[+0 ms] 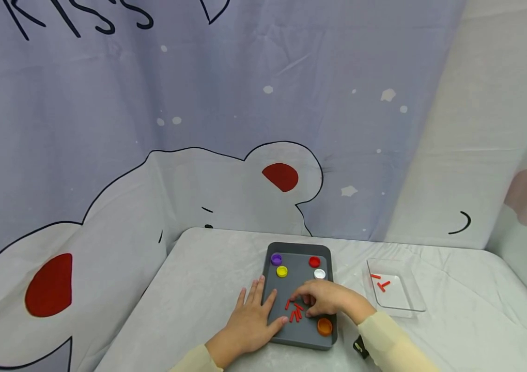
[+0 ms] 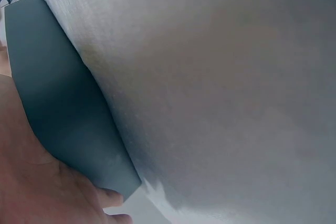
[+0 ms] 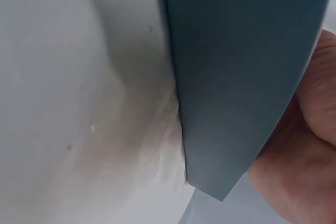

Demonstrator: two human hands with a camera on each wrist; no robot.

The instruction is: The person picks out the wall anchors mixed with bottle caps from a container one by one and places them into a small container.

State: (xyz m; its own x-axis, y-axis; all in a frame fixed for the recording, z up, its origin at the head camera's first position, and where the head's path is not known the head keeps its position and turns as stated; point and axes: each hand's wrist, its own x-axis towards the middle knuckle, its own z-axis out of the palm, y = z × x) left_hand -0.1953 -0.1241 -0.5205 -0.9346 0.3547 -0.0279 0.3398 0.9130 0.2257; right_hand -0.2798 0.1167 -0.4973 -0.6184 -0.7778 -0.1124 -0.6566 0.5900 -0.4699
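Observation:
A dark grey tray [image 1: 307, 338] lies on the table in the head view. Spread with straight fingers, my left hand [image 1: 249, 320] rests at its left edge, the thumb reaching over the rim. My right hand [image 1: 326, 298] is over the tray's right half. Its index fingertip is beside a short red stick [image 1: 288, 304], with the thumb apart from it. Several more red sticks [image 1: 298, 313] lie loosely between the two hands. Whether the right fingertips touch a stick is too small to tell. Both wrist views show only part of each hand beside a dark blue-grey surface.
Purple [image 1: 276, 259], yellow [image 1: 281, 271], red [image 1: 314, 262], white [image 1: 320, 274] and orange [image 1: 324, 326] round caps sit in the tray. A clear plastic box [image 1: 400, 297] with several red sticks stands right. A black object [image 1: 360, 347] is by my right wrist.

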